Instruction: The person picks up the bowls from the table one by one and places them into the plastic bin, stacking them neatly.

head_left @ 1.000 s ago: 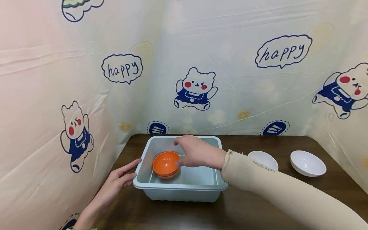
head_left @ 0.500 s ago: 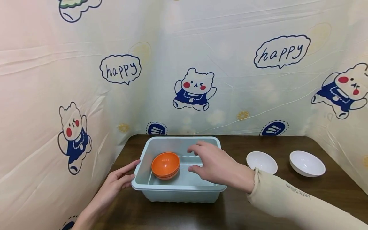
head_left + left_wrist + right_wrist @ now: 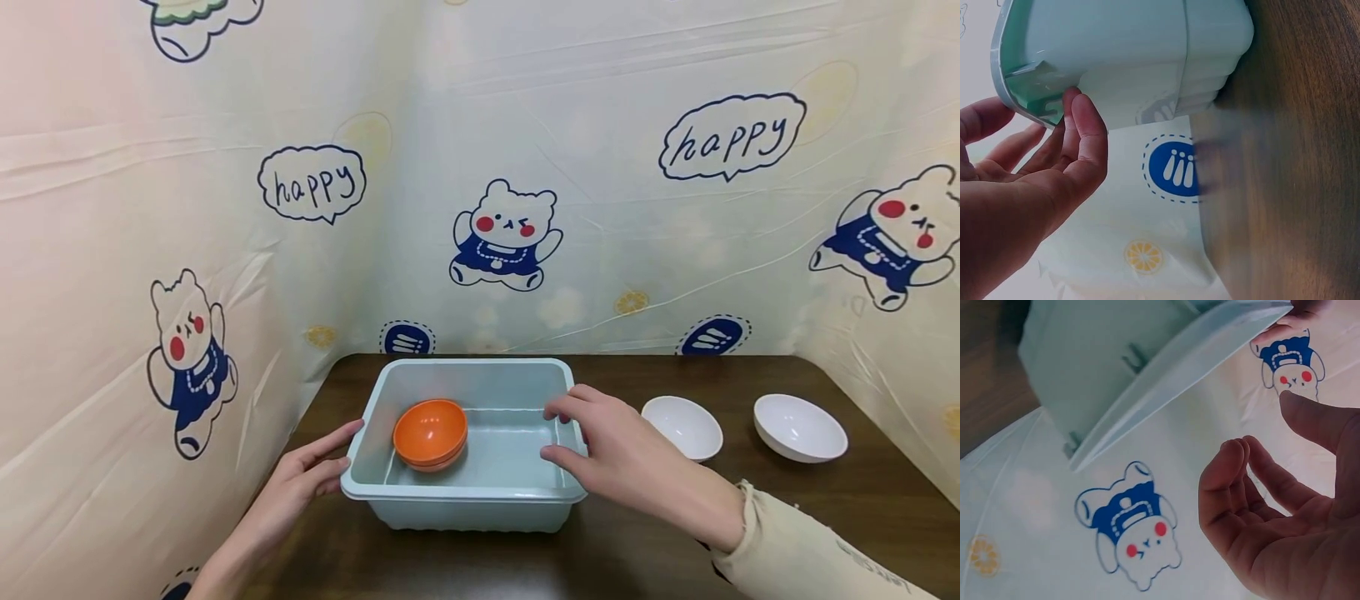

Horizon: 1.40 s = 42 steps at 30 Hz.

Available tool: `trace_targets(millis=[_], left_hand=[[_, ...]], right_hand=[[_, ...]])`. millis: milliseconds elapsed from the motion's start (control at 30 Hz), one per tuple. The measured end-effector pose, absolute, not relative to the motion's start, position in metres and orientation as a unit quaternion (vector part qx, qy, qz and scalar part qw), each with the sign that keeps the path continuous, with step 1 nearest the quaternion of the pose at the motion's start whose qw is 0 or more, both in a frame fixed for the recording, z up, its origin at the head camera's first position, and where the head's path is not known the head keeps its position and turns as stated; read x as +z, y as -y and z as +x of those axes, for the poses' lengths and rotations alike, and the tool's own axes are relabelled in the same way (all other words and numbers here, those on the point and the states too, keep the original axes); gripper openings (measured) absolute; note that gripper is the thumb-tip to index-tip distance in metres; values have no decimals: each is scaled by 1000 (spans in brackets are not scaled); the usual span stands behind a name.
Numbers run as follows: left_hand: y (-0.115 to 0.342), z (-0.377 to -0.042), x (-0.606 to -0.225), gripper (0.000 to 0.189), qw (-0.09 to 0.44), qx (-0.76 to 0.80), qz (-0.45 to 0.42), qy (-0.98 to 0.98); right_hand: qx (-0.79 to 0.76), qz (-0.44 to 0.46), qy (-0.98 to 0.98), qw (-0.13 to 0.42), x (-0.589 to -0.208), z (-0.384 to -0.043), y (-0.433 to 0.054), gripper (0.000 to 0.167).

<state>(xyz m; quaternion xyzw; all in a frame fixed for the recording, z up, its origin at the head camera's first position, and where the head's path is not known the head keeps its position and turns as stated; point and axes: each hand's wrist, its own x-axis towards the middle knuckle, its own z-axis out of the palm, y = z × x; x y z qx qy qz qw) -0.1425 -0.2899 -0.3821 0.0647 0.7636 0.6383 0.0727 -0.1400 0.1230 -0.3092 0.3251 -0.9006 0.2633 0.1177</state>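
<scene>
A pale blue plastic tub (image 3: pixel 480 504) stands on the table, with a small stack of orange bowls (image 3: pixel 430 432) inside at its left. My left hand (image 3: pixel 296 475) holds the tub at its left rim. In the left wrist view, the thumb meets the rim's edge and the fingers bend beneath the lip. Over the tub's right rim is my right hand (image 3: pixel 622 442), thumb and fingers spread apart with nothing between them; the right wrist view also shows this hand (image 3: pixel 1291 519) without any object.
Two white bowls stand upright to the right of the tub: a nearer one (image 3: pixel 684 427), partly behind my right hand, and a farther one (image 3: pixel 801 429). The brown wooden table (image 3: pixel 645 550) is enclosed by a printed cloth (image 3: pixel 600 150) at the back and sides.
My right hand has moved rightward, away from the orange bowls to the tub's right rim. The left hand stays at the left rim, and the bowls have not moved.
</scene>
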Motion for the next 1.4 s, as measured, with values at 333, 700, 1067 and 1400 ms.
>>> trace_targets(millis=[333,700,1067,1400], left_hand=[[294,-142,-380,55,78,640,63,-762],[295,-143,-380,57,92,637,58,-763],[294,-144,-376,57,98,631,44,-768],[293,-143,-380,56,93,634,53,-766]], right_hand=[[280,311,897,141,-319,-131,-148,24],[233,270,918,175,-340,-137,-190,42],[236,195,938,160,-371,-168,-246,61],[322,143,932,86,-406,-190,-289,84]])
